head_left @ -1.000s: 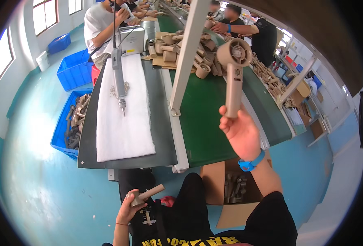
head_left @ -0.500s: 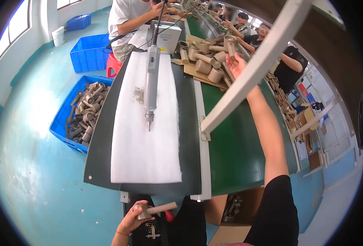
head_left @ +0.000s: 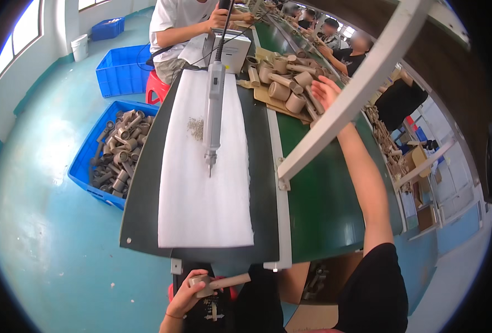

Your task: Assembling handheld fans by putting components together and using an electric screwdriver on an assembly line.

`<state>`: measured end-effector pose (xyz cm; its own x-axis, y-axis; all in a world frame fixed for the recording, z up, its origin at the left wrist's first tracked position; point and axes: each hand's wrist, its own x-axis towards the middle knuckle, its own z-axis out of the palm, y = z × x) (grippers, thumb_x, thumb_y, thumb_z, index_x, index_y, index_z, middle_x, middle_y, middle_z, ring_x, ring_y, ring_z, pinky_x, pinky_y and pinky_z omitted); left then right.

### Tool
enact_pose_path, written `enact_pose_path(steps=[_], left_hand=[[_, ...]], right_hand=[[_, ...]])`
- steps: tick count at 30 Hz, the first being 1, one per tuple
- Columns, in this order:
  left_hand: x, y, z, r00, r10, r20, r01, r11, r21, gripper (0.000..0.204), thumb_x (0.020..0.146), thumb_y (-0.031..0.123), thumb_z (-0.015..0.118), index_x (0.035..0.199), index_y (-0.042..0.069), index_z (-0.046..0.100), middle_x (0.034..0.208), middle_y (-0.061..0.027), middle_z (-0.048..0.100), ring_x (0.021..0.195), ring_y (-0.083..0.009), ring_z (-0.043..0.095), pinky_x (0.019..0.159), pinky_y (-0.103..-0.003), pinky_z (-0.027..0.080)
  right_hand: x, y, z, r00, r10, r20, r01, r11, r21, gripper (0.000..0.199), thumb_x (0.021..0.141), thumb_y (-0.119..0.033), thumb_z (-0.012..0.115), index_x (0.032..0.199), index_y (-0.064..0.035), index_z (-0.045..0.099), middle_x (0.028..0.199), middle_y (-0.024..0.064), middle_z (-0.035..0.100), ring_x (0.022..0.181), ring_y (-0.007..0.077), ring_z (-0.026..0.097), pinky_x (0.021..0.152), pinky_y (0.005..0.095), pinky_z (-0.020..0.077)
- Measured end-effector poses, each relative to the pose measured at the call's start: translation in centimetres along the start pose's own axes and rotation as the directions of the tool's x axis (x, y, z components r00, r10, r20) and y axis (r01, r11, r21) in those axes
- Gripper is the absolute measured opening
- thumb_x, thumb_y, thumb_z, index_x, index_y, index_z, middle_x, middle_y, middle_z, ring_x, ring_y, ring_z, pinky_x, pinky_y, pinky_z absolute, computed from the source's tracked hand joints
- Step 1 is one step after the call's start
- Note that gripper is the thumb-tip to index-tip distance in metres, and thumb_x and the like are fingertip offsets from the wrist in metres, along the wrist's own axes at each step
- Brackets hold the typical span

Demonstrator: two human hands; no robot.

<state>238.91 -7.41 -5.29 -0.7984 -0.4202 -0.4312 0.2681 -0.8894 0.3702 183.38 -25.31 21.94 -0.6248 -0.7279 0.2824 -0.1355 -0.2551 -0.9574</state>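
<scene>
The left hand (head_left: 186, 298) sits low at the person's lap, just below the near edge of the workbench (head_left: 146, 200). Its fingers are curled around a beige hair-dryer shell (head_left: 215, 282): the round barrel end lies in the palm and the handle pokes out to the right of the grip, roughly level.

The right hand (head_left: 325, 91) is stretched far out over the green conveyor belt (head_left: 318, 194), fingers spread and loosely open, holding nothing that shows. It hovers just right of a heap of beige dryer shells (head_left: 285, 89); whether the fingertips touch the nearest shell cannot be told. A white slanted frame bar (head_left: 357, 89) crosses in front of the forearm just below the wrist.

Left of that reaching hand, an electric screwdriver (head_left: 213, 111) hangs tip-down over a white pad (head_left: 204, 183). Well left of both hands, a blue crate (head_left: 110, 152) on the floor holds grey-brown parts.
</scene>
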Motion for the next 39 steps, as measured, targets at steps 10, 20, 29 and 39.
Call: enact_pose_path(steps=[10,20,29,39], left_hand=[[-6.2,6.2,14.1,0.709,0.347,0.614,-0.695,0.491,0.525,0.063,0.061,0.01,0.082,0.113,0.003,0.049,0.101,-0.0151,0.061,0.097,-0.0262,0.063,0.088,-0.038,0.05],[-6.7,8.1,20.7,0.032,0.446,0.895,-0.968,-0.208,0.139,0.097,0.059,0.008,0.083,0.139,0.006,0.027,0.118,-0.0252,0.054,0.106,-0.0346,0.059,0.085,-0.04,0.053],[-7.4,5.5,19.8,0.379,0.711,0.593,-0.863,0.039,0.504,0.071,0.073,0.026,0.084,0.127,-0.002,0.046,0.111,-0.0088,0.058,0.102,-0.0161,0.058,0.09,-0.031,0.047],[-6.3,5.7,19.8,0.495,0.697,0.518,-0.698,-0.036,0.715,0.065,0.091,0.044,0.057,0.134,-0.002,0.042,0.11,-0.0139,0.058,0.104,-0.021,0.058,0.089,-0.034,0.046]], right_hand=[[-35.9,-14.6,4.4,0.64,0.125,0.758,0.399,0.79,-0.466,0.046,0.095,-0.035,0.052,0.121,0.0018,0.054,0.104,0.0129,0.064,0.097,0.0225,0.062,0.083,0.032,0.0471],[-42.9,-14.7,4.2,0.771,-0.091,0.63,0.24,0.959,-0.155,0.046,0.073,-0.004,0.081,0.114,-0.0007,0.06,0.104,0.0086,0.064,0.093,0.0122,0.061,0.083,0.0244,0.047],[-44.1,-13.5,4.8,0.771,-0.262,0.58,0.483,0.835,-0.265,0.04,0.082,-0.016,0.075,0.114,0.0008,0.057,0.099,0.0118,0.064,0.08,0.014,0.063,0.071,0.0237,0.0496],[-44.9,-11.4,5.7,0.497,0.693,0.522,-0.796,0.604,-0.044,0.061,0.102,-0.046,0.024,0.111,0.0061,0.054,0.052,0.0058,0.047,0.03,0.0083,0.03,0.029,0.0194,0.0238]])
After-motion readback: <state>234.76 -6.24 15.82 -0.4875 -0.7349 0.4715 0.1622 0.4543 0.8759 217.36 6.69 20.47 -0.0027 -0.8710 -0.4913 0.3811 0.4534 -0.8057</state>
